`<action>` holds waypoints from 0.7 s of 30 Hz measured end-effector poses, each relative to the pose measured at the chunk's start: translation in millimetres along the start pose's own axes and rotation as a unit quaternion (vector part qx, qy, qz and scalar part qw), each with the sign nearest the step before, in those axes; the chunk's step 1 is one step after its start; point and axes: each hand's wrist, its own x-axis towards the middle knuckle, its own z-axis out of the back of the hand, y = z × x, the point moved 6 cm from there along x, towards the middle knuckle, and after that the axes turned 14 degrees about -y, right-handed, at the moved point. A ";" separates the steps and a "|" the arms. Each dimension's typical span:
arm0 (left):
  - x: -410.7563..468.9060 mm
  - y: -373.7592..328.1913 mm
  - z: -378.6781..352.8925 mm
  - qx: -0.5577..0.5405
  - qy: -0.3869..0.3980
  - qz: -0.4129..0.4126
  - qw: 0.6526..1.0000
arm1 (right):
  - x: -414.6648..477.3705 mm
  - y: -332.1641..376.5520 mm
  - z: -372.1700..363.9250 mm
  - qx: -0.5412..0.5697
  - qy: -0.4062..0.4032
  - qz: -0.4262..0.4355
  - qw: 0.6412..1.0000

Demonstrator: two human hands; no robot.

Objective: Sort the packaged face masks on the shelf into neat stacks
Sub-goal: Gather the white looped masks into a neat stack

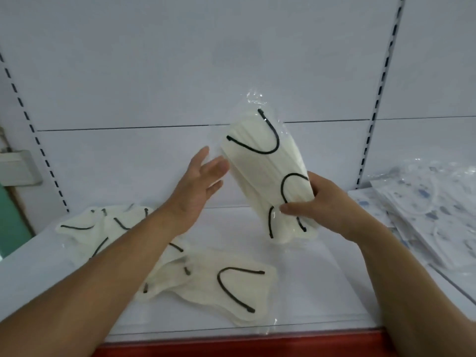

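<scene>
My right hand [325, 203] grips the lower part of a clear pack of cream face masks with black ear loops [268, 163], held upright and tilted above the white shelf [322, 279]. My left hand [198, 186] is open, fingers straight, just left of the pack, its fingertips near the pack's edge. Another cream mask pack [231, 282] lies flat at the shelf front. Several more cream packs [103, 228] lie in a loose heap at the left, partly under my left forearm.
A stack of white packs with blue print [422, 212] sits on the shelf at the right. The shelf's red front edge [231, 346] runs along the bottom. A white back panel with slotted uprights [378, 104] stands behind.
</scene>
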 end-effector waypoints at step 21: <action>4.2 36.2 -13.9 -0.282 -0.055 0.094 0.953 | 14.3 -45.5 -15.2 0.279 0.015 -0.179 0.943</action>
